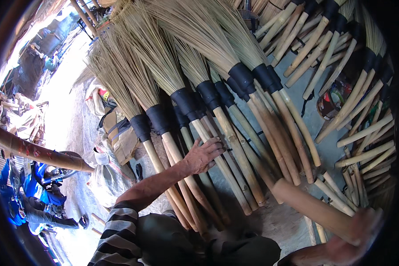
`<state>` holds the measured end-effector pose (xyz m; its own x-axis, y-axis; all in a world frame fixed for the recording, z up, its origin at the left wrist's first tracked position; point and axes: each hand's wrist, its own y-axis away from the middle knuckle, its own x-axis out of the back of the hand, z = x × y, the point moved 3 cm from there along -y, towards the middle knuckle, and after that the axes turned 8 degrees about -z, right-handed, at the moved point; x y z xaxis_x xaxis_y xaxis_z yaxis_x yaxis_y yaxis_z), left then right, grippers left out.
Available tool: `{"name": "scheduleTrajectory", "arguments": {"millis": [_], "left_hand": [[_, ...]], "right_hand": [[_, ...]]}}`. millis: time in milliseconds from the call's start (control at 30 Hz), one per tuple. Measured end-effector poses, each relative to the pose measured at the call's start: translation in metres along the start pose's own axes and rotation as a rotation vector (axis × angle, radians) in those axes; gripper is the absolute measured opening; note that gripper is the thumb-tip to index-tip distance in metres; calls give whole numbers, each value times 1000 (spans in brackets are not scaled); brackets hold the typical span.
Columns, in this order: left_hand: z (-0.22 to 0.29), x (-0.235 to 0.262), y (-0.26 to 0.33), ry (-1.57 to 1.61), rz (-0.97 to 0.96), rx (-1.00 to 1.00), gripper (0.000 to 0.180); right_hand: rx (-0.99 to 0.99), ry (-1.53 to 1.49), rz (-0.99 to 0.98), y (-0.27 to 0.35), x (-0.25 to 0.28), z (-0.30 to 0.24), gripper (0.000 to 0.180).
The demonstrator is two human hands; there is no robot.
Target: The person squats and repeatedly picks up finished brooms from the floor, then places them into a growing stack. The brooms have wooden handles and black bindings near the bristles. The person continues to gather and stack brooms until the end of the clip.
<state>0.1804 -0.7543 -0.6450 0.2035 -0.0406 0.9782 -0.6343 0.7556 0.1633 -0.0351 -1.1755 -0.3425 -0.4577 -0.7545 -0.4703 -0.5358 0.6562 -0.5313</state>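
Observation:
Several straw brooms (181, 84) lie side by side on the ground, each with a pale bamboo handle (235, 150) and a black wrap where the bristles start. My left hand (204, 154) rests flat on the handles near the middle of the row, fingers spread. My right hand (352, 237), blurred at the lower right, grips the near end of a thick bamboo broom handle (310, 206) that points up and to the left toward the row.
More brooms and loose bamboo sticks (363, 133) are piled at the right and top right. Sacks and bags (111, 133) lie at the left. A blue motorbike (35, 190) stands at the far left, behind a long bamboo pole (35, 153). My knees fill the lower middle.

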Motion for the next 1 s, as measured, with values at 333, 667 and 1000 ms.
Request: {"name": "scheduleTrajectory", "arguments": {"millis": [333, 667, 1000], "left_hand": [[20, 9, 7, 160, 176, 123, 93], [23, 41, 9, 304, 620, 122, 73], [9, 26, -78, 115, 318, 83, 50]], "right_hand": [[-619, 574, -811, 71, -92, 182, 39], [-238, 1028, -1267, 172, -69, 327, 61], [-517, 965, -997, 199, 8, 346, 33]]}}
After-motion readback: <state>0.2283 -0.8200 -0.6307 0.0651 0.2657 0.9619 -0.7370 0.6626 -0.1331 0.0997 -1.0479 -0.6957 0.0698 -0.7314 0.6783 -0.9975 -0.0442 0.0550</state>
